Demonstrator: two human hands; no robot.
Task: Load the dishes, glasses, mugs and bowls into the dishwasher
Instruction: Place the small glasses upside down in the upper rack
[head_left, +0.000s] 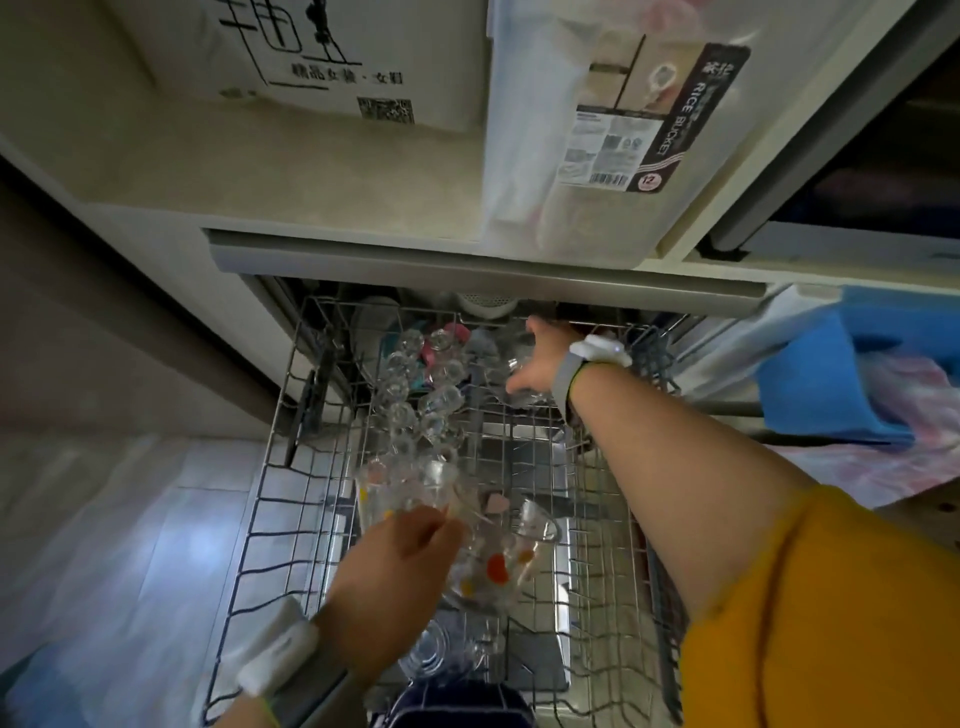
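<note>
The dishwasher's wire rack (270, 499) is pulled out below me. My left hand (400, 571) grips two clear glasses with coloured dots, one (395, 493) upright by my fingers, the other (498, 561) tilted to the right. My right hand (540, 364) reaches to the back of the rack and holds a clear glass (519, 397) there. Several small clear glasses (415, 400) stand in rows at the rack's back left. Another clear glass (431, 649) lies low near the front.
A white plate (371, 332) stands at the rack's back left. Above, a countertop (311, 171) carries a cardboard box (322, 57) and a clear rice bucket (597, 130). A blue cloth (831, 384) lies at the right. Tiled floor (130, 519) spreads to the left.
</note>
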